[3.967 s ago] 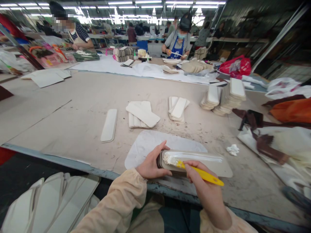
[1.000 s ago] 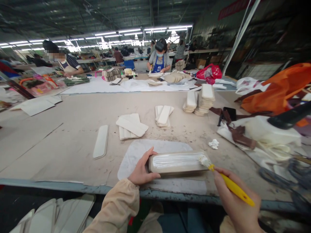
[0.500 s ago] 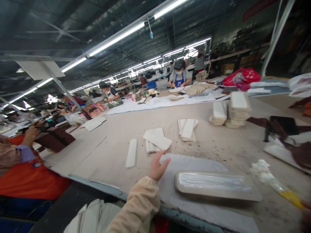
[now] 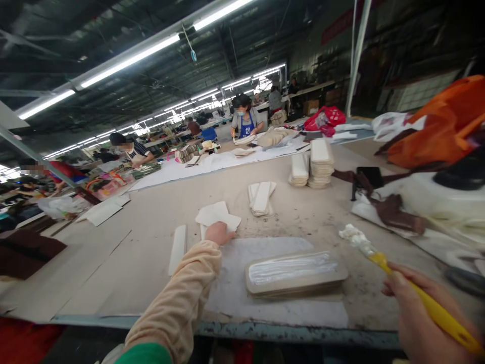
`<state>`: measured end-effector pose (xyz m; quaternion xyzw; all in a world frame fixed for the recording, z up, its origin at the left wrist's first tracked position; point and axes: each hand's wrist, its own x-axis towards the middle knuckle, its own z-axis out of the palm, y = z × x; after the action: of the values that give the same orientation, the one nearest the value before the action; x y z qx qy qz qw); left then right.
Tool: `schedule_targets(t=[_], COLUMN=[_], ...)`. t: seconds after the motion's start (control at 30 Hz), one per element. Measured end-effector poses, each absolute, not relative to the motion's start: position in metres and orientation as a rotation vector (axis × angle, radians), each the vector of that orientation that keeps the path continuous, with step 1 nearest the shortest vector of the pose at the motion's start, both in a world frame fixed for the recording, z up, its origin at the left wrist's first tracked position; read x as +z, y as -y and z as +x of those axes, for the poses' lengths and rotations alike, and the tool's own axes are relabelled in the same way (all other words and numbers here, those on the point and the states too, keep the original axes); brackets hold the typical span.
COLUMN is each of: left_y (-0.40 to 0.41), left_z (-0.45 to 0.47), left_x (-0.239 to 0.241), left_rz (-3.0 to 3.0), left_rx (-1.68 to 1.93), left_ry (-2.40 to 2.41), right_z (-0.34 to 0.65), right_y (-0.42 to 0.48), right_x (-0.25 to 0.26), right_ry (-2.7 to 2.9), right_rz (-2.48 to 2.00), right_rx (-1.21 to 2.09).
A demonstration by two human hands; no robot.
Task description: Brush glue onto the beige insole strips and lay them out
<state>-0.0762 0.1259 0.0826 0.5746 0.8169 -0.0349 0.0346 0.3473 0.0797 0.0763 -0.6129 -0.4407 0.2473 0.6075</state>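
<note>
My left hand (image 4: 219, 233) reaches forward onto a small pile of white rounded strips (image 4: 217, 216); its fingers curl on the top piece. My right hand (image 4: 424, 313) grips a yellow-handled brush (image 4: 397, 275) whose white, glue-laden bristles are raised above the table. Between the hands a beige strip (image 4: 295, 273) with a wet white coat lies on top of a stack, on a pale sheet (image 4: 242, 288).
One single strip (image 4: 178, 248) lies left of the pile. More strip piles (image 4: 261, 198) and tall stacks (image 4: 320, 163) stand further back. Brown straps and white material (image 4: 394, 210) and an orange bag (image 4: 439, 126) crowd the right. Other people work at far tables.
My left hand let go of the coated strip and moved forward to the white pile. The brush came off the strip's right end and lifted to the right.
</note>
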Motion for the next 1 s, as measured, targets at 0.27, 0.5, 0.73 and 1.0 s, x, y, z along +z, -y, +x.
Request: schedule_targets(t=[0.27,0.5,0.73,1.0], left_y=[-0.129,-0.125,-0.123,-0.117], left_z=[-0.085,-0.105,-0.105,-0.084], left_x=[0.093,0.095,0.095,0.129], left_rz=[1.774,1.687,1.580,1.358], left_rx=[-0.200,-0.019,0.258,1.143], left_ry=[-2.424,-2.338,-2.310,-2.492], right_z=[0.341,0.339,0.339,0.337], right_y=[-0.074,-0.073,-0.079,-0.080], right_x=[0.093,0.096,0.079,0.072], right_ry=[0.979,0.977,1.012,0.998], right_rz=[-1.318,-1.340,-1.332,-1.212], right_rx=[0.624,0.626,0.601,0.685])
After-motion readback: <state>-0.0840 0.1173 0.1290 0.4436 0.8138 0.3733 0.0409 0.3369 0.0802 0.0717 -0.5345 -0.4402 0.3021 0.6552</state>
